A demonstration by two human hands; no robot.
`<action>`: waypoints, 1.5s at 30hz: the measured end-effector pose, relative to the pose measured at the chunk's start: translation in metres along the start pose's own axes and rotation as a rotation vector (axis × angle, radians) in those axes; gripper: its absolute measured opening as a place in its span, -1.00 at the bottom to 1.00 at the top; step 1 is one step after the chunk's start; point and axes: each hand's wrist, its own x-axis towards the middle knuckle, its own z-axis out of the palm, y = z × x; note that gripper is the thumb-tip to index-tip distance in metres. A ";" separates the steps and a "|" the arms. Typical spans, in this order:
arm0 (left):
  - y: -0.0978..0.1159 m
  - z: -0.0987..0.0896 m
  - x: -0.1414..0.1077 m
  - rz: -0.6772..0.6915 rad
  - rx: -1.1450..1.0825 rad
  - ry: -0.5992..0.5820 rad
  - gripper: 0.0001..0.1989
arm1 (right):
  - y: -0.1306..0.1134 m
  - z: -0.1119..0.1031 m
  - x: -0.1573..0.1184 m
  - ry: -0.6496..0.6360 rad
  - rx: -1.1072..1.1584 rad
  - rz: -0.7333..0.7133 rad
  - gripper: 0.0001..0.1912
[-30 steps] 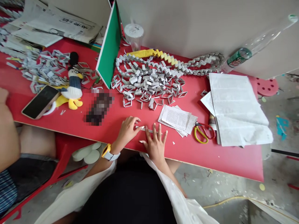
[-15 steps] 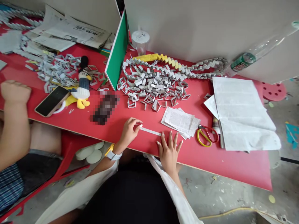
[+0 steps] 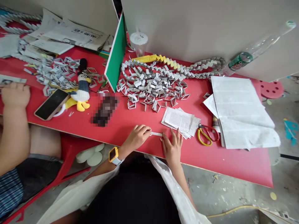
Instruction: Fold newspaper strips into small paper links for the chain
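A narrow folded paper strip [image 3: 156, 134] lies on the red table, between my two hands. My left hand [image 3: 137, 137], with a yellow-cased watch on its wrist, is closed over the strip's left end with fingers bent together. At the other end, my right hand [image 3: 173, 147] rests on the table, fingers spread, index fingertip at the strip. Just beyond it sits a stack of printed paper pieces [image 3: 178, 119]. Red-and-yellow-handled scissors [image 3: 205, 135] are right of that stack. Farther back lies a heap of folded paper links [image 3: 156, 85].
A woven paper chain [image 3: 173, 63], a lidded cup [image 3: 139, 42] and a leaning plastic bottle [image 3: 240, 62] are at the back. White sheets [image 3: 243, 115] cover the right side. Left are a green divider [image 3: 115, 53], plush bird [image 3: 83, 88], phone [image 3: 51, 104] and another person's hand [image 3: 16, 93].
My left hand has slid right along the strip, so less of it shows. My right hand's fingers have drawn closer together. The other person's hand now has a printed paper beside it.
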 end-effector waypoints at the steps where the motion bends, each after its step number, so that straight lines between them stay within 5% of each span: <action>1: 0.000 0.000 -0.001 -0.001 -0.001 -0.001 -0.86 | 0.001 0.001 0.002 0.025 0.012 0.003 -0.74; 8: 0.003 -0.003 -0.007 -0.077 -0.069 -0.002 -0.87 | 0.011 -0.004 0.017 -0.016 0.296 -0.071 -0.87; 18: 0.001 -0.029 -0.006 -0.288 -0.337 0.037 -0.89 | 0.004 -0.014 0.028 -0.067 0.782 0.200 -0.92; 21: -0.002 -0.037 -0.001 -0.386 -0.551 0.058 -0.75 | 0.002 -0.014 0.034 -0.028 0.857 0.241 -0.92; 24: -0.005 -0.041 0.008 -0.439 -0.793 0.008 -0.81 | 0.005 -0.019 0.044 0.026 0.914 0.256 -0.92; 31: -0.001 -0.039 0.035 -0.357 -1.012 -0.166 -0.77 | 0.016 -0.044 0.090 0.110 1.035 0.226 -0.85; 37: -0.007 -0.026 0.091 -0.344 -0.966 -0.037 -0.86 | 0.024 -0.030 0.138 -0.113 1.393 0.382 -0.76; 41: -0.015 -0.005 0.127 -0.269 -0.978 -0.031 -0.89 | 0.036 -0.019 0.157 -0.062 1.402 0.407 -0.66; 45: -0.021 0.010 0.134 -0.147 -1.010 -0.004 -0.79 | 0.044 -0.013 0.160 0.051 1.417 0.437 -0.63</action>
